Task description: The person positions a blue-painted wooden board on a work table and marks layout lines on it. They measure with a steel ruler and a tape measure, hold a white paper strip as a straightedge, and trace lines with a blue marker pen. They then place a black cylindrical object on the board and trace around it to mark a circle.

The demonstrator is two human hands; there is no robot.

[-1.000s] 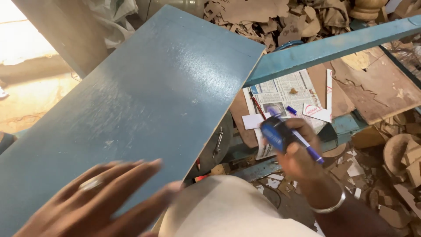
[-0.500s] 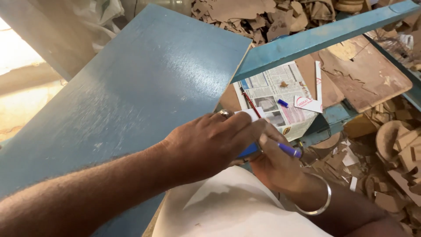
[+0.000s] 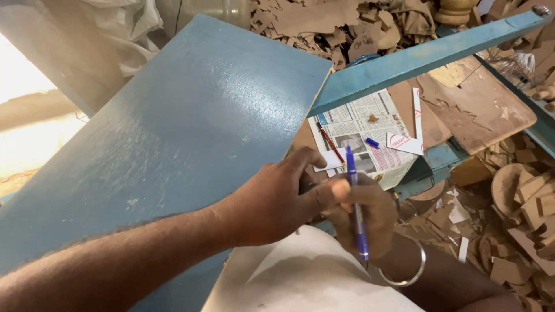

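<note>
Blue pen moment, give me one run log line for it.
left hand: touching blue pen | right hand: gripping pen upright | blue board: slanted, beside hands | newspaper: behind

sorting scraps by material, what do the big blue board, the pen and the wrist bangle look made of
Blue board: probably wood or plywood, painted glossy blue; a pale raw edge shows along its side. Pen, between both hands: looks like blue plastic, smooth and slightly shiny. Bangle: likely metal, thin, silvery and reflective.

The left hand reaches across, its fingers curled against the right hand, whose grip is closed.
</note>
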